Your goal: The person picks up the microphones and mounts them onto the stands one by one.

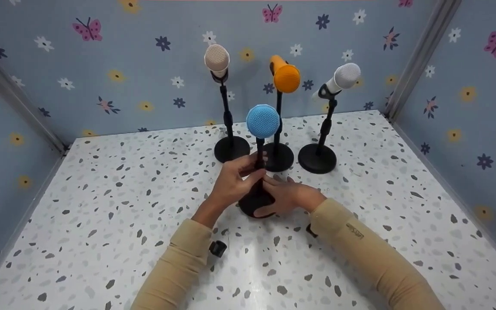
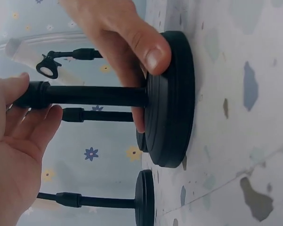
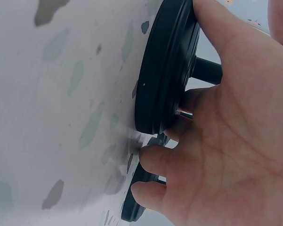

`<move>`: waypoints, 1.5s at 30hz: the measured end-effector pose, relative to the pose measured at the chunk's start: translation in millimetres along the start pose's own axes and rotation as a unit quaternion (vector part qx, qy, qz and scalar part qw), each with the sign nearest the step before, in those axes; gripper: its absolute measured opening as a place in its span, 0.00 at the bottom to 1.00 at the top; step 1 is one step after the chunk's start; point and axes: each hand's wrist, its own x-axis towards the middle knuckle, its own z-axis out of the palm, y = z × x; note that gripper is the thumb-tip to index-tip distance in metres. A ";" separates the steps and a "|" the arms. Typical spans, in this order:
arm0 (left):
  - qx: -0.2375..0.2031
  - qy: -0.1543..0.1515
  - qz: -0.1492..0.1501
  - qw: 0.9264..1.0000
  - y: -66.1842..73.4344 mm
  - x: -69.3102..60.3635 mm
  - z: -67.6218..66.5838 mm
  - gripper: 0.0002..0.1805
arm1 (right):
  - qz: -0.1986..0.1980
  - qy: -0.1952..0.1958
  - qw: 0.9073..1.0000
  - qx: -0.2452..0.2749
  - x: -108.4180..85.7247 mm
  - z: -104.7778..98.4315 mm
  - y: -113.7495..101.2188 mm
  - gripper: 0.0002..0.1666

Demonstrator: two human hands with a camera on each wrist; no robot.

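Observation:
A microphone with a blue head [image 1: 263, 121] stands upright on a black desktop microphone stand [image 2: 176, 103] at the middle of the table. My left hand [image 1: 233, 183] holds the stand's pole at its collar, thumb on one side and fingers on the other. Lower down, my right hand [image 1: 289, 196] grips the round base [image 3: 160, 70], its thumb over the near rim and its fingers round the far side. Whether the base touches the table I cannot tell. Behind it stand microphones with a beige head [image 1: 217, 58], an orange head [image 1: 286, 79] and a white head [image 1: 347, 76], each on a black stand.
The white speckled table [image 1: 114, 206] ends at a blue wall [image 1: 144, 56] with flowers and butterflies. Side panels rise at left and right. The orange microphone's base [image 1: 283, 159] lies close behind my hands; the white one's base [image 1: 317, 159] is to its right.

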 end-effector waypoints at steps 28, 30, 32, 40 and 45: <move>-0.001 0.003 -0.048 0.999 -2.2 5.0 -2.9 0.11 | 0.005 -0.008 1.000 -0.007 -2.0 -1.9 -2.1 0.67; -0.006 -0.018 -0.048 0.999 -2.8 7.1 -5.5 0.10 | 0.006 -0.010 1.000 -0.004 -2.6 -2.4 -2.1 0.67; -0.015 -0.046 -0.052 0.997 -6.5 10.4 -9.3 0.09 | 0.009 -0.010 1.000 -0.001 -2.9 -2.7 -1.8 0.67; -0.038 -0.083 -0.084 0.992 -41.5 14.1 -14.8 0.12 | 0.008 -0.011 1.000 0.007 -2.8 -1.7 -0.9 0.67; -0.026 -0.074 -0.088 0.993 -41.4 11.3 -10.9 0.11 | 0.006 -0.011 1.000 0.001 -3.5 -2.8 1.6 0.67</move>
